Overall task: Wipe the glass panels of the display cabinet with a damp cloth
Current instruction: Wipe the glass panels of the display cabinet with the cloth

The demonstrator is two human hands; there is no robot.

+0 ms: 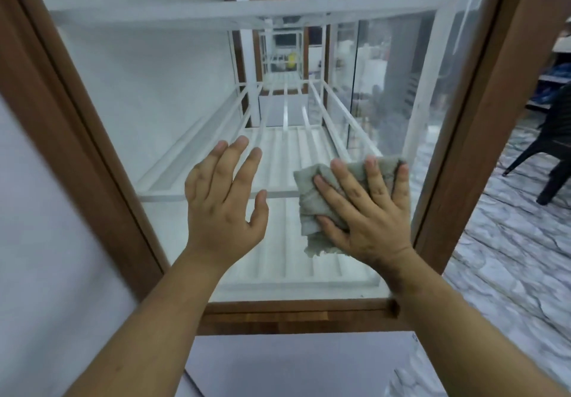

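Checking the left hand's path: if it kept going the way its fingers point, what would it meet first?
Probably only the glass panel. The left hand lies open against it, fingers pointing up; further up comes the white shelf bar, seemingly behind the glass.

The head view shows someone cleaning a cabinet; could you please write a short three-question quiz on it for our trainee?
1. True or false: the right hand presses the grey cloth flat against the glass panel with straight fingers.
2. Multiple choice: the left hand is A) gripping the wooden frame, B) spread open with nothing in it, C) holding a spray bottle.
3. Fill in: inside the cabinet, behind the glass, are white ____.

Key: 1 true; 2 B; 3 shelves.
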